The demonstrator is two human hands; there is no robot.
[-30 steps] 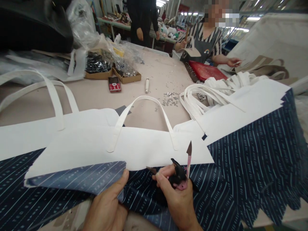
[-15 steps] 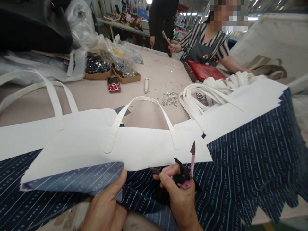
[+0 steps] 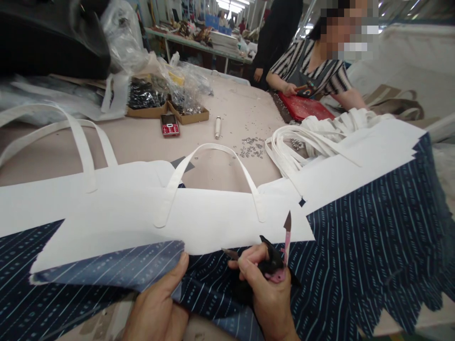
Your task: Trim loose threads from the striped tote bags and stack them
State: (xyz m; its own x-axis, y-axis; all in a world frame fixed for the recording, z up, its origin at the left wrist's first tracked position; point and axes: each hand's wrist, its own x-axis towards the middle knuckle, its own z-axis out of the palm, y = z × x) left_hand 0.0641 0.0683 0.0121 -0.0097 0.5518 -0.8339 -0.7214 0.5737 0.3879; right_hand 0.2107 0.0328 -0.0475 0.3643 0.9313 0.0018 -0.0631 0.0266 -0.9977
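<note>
My left hand (image 3: 159,300) is closed on the folded-back edge of a navy striped fabric panel (image 3: 117,267), thumb on top and fingers underneath. A white band runs along the panel's upper part, with a white strap handle (image 3: 213,148) looping up from it. Over the dark fabric, my right hand (image 3: 268,279) is closed around black-handled scissors (image 3: 273,255). One pointed blade sticks out left near the white band's lower edge. A pink-handled pointed blade (image 3: 287,229) stands up from the same hand; whether it belongs to the scissors I cannot tell.
More striped panels with white bands (image 3: 369,161) lie fanned at right, beside bundled white straps (image 3: 287,147). Behind are small metal rings (image 3: 251,148), a white stick-like tool (image 3: 218,128), a red phone (image 3: 169,125) and cardboard trays (image 3: 194,117). A co-worker (image 3: 313,71) sits by a red block (image 3: 304,108).
The co-worker's hand has come down with the hammer-like tool to the red block. The person in black appears further right. My hands stay almost still on the fabric and scissors.
</note>
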